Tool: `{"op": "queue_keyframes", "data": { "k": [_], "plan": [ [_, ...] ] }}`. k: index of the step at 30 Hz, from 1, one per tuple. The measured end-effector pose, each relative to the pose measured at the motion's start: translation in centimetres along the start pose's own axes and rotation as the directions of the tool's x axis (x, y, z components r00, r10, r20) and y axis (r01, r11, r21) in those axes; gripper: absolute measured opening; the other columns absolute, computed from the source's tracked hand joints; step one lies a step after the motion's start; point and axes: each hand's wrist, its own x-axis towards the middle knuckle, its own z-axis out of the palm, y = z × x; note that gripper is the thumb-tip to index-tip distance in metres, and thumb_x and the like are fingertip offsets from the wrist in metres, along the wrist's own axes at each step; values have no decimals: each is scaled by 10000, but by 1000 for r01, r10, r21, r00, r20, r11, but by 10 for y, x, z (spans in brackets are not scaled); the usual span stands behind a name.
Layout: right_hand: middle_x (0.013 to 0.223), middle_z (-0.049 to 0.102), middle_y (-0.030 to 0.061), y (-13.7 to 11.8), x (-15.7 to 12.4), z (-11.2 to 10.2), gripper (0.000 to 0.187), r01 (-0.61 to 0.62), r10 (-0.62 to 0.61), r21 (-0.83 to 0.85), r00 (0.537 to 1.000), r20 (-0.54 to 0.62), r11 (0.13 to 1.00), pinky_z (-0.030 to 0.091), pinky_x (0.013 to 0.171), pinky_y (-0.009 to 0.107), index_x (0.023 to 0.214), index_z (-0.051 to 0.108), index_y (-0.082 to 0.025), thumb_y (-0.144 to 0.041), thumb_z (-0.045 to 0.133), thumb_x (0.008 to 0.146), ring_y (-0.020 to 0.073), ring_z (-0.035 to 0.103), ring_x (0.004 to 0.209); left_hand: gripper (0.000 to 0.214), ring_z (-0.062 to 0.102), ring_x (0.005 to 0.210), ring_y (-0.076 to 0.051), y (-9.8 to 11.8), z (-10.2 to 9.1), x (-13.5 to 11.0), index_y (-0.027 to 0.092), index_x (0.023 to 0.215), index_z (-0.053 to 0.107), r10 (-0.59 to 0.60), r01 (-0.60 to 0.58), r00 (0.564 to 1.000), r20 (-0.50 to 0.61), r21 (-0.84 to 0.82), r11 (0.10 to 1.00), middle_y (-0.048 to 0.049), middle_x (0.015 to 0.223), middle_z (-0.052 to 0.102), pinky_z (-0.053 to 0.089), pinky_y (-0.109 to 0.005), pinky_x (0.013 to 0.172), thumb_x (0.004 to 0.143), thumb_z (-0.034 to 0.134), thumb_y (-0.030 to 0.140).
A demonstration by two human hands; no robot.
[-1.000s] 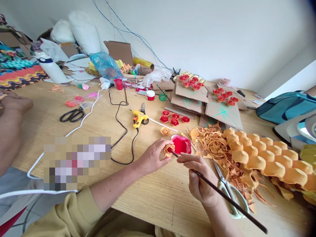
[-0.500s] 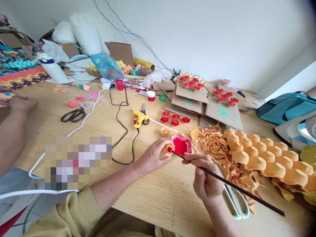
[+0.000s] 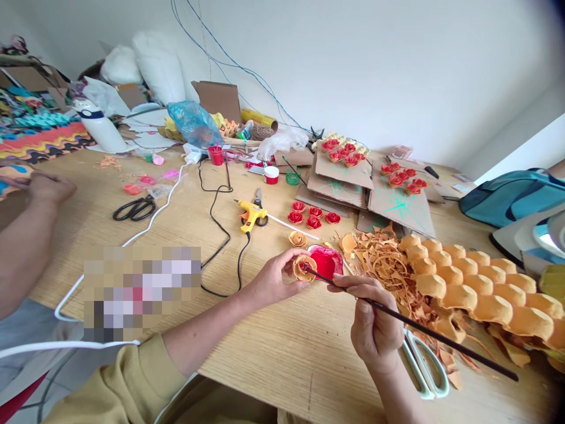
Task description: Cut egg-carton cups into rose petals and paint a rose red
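Note:
Between the fingers and thumb of my left hand (image 3: pixel 276 277) is an orange egg-carton flower (image 3: pixel 302 274), its centre coloured red. My right hand (image 3: pixel 375 318) grips a long dark paintbrush (image 3: pixel 424 327), whose tip touches the middle of that flower. Just behind the flower sits a small dish of red paint (image 3: pixel 327 260), partly covered by the brush and my right fingers. An unpainted orange flower (image 3: pixel 297 238) rests on the table beyond my left hand. Farther back lie several red painted flowers (image 3: pixel 313 222).
Orange carton scraps (image 3: pixel 379 259) and an egg tray (image 3: pixel 481 282) are at right, with pale-handled scissors (image 3: pixel 426 365) nearby. A yellow glue gun (image 3: pixel 252 215) and black scissors (image 3: pixel 135 208) lie left of centre. Cardboard pieces (image 3: pixel 339 179) hold red flowers. Another person's hand (image 3: pixel 50 187) is at far left.
The flower in my left hand has turned so its opening faces me more, showing more red inside. My right hand and brush have shifted slightly right and down, the tip staying at the flower.

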Motion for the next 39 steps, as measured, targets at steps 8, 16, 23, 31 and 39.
{"op": "queue_keyframes", "data": {
  "k": [8,16,23,31,39],
  "plan": [
    [995,676,83,2,6,2,152,-63,71,43,967,-243,997,582,753,440,1001,575,-227,-223,423,1011,237,679,925,463,649,1113,-244,6,-4,3,192,1154,582,-159,170,985,60,-322,931,-99,1187,670,503,-374,969,739,757,299],
    [898,685,44,16,7,-12,121,-208,201,-316,978,-55,926,561,699,330,1043,564,-227,-194,457,997,185,703,731,416,652,1041,-218,-4,-9,5,191,1149,574,-143,132,990,-11,-317,939,-88,1137,673,518,-349,909,769,718,283],
    [877,690,48,20,9,-12,150,-204,247,-426,968,46,881,538,722,317,1017,562,-227,-218,412,1010,187,691,747,409,626,1063,-212,-5,-11,6,174,1180,583,-144,143,989,17,-292,946,-79,1159,661,483,-326,943,801,693,281],
    [871,695,43,20,10,-11,151,-208,258,-385,963,82,899,546,662,290,1038,558,-226,-206,412,1007,189,709,747,431,615,1062,-213,2,-10,5,176,1192,594,-158,161,987,36,-338,927,-76,1152,649,467,-322,949,787,710,265],
    [939,710,68,14,4,-9,123,-156,142,-67,973,-180,985,586,752,411,1042,548,-231,-230,427,1017,226,719,836,409,618,1057,-227,6,-7,6,161,1141,639,-171,175,984,46,-385,906,-93,1147,661,456,-351,961,777,749,312]
  ]
}}
